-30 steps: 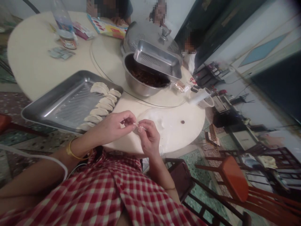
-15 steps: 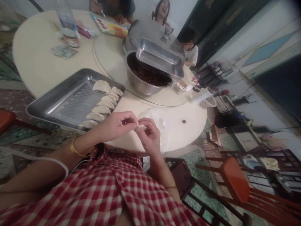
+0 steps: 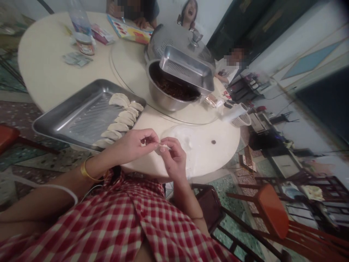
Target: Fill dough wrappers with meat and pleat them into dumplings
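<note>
Over the table's near edge, my left hand (image 3: pixel 139 145) and my right hand (image 3: pixel 174 154) meet fingertip to fingertip, pinching a pale dumpling (image 3: pixel 160 148) between them. Fingers cover most of it. Left of my hands lies a metal tray (image 3: pixel 84 112) with a row of folded dumplings (image 3: pixel 117 127) along its right side; my left forearm crosses its near corner. White flour (image 3: pixel 185 140) is spread on the table just beyond my right hand. A steel bowl (image 3: pixel 166 100) of dark filling stands farther back.
A small metal tray (image 3: pixel 188 69) rests across the bowl, before a large lidded pot (image 3: pixel 177 34). A bottle (image 3: pixel 79 20), a jar (image 3: pixel 85 45) and a white basket (image 3: pixel 241 118) stand on the round table (image 3: pixel 46 54). Several people are around its far side. An orange chair (image 3: pixel 272 211) is at right.
Both hands keep their pinch on the dumpling, with only slight finger movement. The person in white at the far right has shifted to the right. The view has moved slightly.
</note>
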### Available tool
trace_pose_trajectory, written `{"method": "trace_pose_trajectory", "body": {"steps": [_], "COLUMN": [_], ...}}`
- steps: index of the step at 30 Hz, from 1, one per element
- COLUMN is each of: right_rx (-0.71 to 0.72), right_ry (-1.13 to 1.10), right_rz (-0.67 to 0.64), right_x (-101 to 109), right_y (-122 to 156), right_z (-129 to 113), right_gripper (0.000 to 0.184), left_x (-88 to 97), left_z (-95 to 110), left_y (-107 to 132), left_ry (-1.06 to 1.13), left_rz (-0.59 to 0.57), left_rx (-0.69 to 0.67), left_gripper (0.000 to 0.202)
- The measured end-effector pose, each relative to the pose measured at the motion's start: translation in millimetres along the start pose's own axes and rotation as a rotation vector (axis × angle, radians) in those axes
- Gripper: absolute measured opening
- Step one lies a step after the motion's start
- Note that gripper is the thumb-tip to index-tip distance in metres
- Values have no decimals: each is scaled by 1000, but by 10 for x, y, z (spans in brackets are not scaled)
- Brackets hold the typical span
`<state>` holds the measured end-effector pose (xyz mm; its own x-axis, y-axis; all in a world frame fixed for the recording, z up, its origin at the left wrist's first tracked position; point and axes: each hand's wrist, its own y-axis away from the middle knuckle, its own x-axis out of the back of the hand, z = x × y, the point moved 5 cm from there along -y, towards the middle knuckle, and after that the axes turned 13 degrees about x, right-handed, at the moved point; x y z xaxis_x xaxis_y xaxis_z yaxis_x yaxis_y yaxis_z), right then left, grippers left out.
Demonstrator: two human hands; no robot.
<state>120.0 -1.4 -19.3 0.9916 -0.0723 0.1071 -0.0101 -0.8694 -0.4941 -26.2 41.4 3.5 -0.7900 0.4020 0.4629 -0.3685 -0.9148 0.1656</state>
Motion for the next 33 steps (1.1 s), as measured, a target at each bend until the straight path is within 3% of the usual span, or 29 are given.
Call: {"method": "trace_pose_trajectory", "body": {"steps": [7,13,17,22,27,33], "right_rx": [-7,-114,-196,-151,-74,-17], "right_ry": [59,-49,-158,-197,-71,-54], "right_rz": [-2,105,156,121,49,-21], "right_x": [2,10,2,-29,-33,-37], "right_y": [1,-1,8,-5,14,23], "right_z": [-49,36,116,101,68,37], "right_gripper": [12,18,23,25,25,22], "left_x": [-23,-26,-2,-30,-16,-7], "left_z": [5,-34,4,84,54,-16], "left_y": [20,46,132,205,163,126], "left_ry": [3,20,-78,-232,-233,12], "left_rz": [-37,-63,62,148,91,67], "left_rx": [-2,-19,-167,-360,-288,-59], "left_gripper": [18,24,18,14,16,16]}}
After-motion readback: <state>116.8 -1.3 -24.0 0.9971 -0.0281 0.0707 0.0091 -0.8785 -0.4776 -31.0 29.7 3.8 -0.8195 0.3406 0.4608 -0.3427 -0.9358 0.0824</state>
